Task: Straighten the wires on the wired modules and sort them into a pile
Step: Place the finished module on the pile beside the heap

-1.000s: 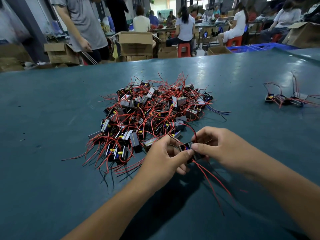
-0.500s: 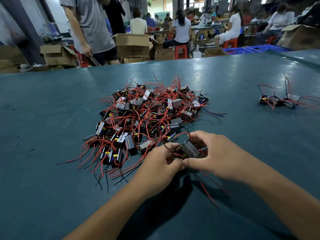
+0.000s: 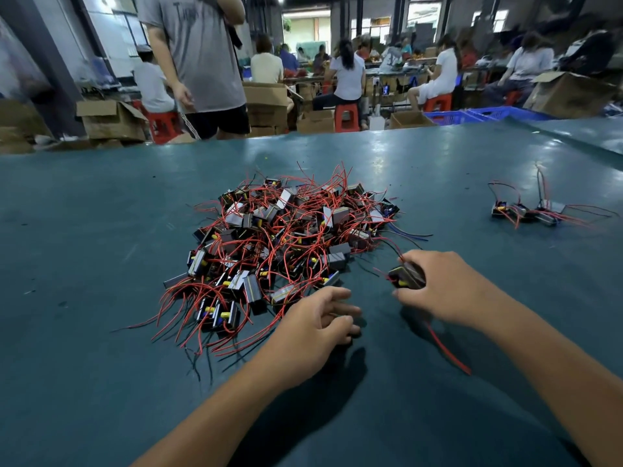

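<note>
My right hand [image 3: 448, 291] is curled round one wired module [image 3: 406, 277], thumb under and fingers over its dark block, holding it just above the table [image 3: 84, 365] a little right of the middle, near the big tangled heap [image 3: 283, 241]. My left hand [image 3: 315, 326] hangs loose beside it, fingers relaxed and holding nothing, close to the heap's near edge. The module is a small black block with a yellowish spot on its face; short red leads stick out at its top, and one long red wire [image 3: 448, 353] trails from under my palm toward the near edge, though I can't tell for sure that it is fully straight. To do this step well, I think I should keep the block pinched firmly, run the wires out so they lie together and unkinked, then carry it to the small sorted pile [image 3: 526, 212] toward the table's far right edge and lay it with its leads pointing the same way as the others, not letting the tail snag the heap.
</note>
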`<act>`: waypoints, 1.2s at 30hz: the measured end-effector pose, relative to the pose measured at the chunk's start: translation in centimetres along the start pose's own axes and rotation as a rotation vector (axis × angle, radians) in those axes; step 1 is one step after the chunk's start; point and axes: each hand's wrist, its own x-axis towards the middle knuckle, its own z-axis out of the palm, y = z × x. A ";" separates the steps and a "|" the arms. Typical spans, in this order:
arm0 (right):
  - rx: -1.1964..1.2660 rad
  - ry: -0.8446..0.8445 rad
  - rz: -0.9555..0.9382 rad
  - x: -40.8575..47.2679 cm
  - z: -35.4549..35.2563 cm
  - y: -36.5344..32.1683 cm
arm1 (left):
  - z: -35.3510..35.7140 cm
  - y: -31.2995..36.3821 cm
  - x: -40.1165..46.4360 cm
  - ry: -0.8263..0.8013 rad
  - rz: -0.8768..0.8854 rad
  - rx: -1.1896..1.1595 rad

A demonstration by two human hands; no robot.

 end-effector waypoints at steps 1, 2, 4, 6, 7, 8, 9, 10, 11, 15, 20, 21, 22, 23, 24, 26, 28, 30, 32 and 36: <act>-0.045 -0.036 0.021 0.5 -0.4 0.7 | -0.2 0.1 -0.1 0.012 0.014 0.035; -0.101 -0.066 0.041 1.1 -0.8 1.6 | -0.3 0.3 -0.2 0.024 0.032 0.072; -0.213 -0.051 0.111 2.7 -2.2 3.8 | -0.4 0.6 -0.3 0.052 0.083 0.148; -0.372 0.083 0.256 4.3 -4.5 6.5 | -0.3 0.8 -0.5 0.090 0.136 0.185; -0.467 0.152 0.361 5.0 -5.8 7.7 | -0.3 0.9 -0.5 0.113 0.158 0.195; -0.526 0.193 0.468 5.3 -6.6 8.7 | -0.3 0.9 -0.5 0.131 0.177 0.212; -0.523 0.234 0.532 5.5 -6.9 9.2 | -0.3 1.0 -0.6 0.141 0.196 0.239; -0.508 0.279 0.532 5.6 -6.8 9.1 | -0.3 1.0 -0.7 0.142 0.217 0.273; -0.508 0.319 0.470 5.7 -6.1 8.4 | -0.4 1.0 -0.7 0.135 0.239 0.315; -0.317 0.198 0.154 5.1 -1.8 3.3 | -0.5 1.0 -0.7 0.112 0.334 0.478; -0.005 0.060 -0.034 4.0 1.4 -1.9 | -1.3 1.4 -0.9 0.188 0.459 0.532; 0.031 0.053 -0.065 3.9 2.1 -2.6 | -1.7 1.5 -0.9 0.233 0.481 0.534; 0.061 0.050 -0.089 4.0 2.6 -3.1 | -2.1 1.6 -0.8 0.283 0.500 0.525; 0.077 0.058 -0.100 4.2 3.0 -3.5 | -2.5 1.7 -0.7 0.333 0.515 0.511; 0.079 0.081 -0.104 4.5 3.3 -3.8 | -2.8 1.7 -0.7 0.380 0.526 0.495; 0.056 0.139 -0.095 5.6 3.7 -4.3 | -3.1 1.6 -0.6 0.457 0.546 0.474; 0.016 0.138 -0.096 6.8 4.1 -4.7 | -3.0 1.5 -0.5 0.527 0.563 0.454; -0.006 0.091 -0.106 7.6 4.5 -5.0 | -3.2 1.4 -0.3 0.646 0.532 0.388; -0.027 0.056 -0.108 8.2 4.6 -5.2 | -4.0 1.2 -0.1 0.755 0.453 0.304; -0.035 0.046 -0.152 8.3 4.3 -5.2 | -5.3 1.0 0.2 0.791 0.362 0.311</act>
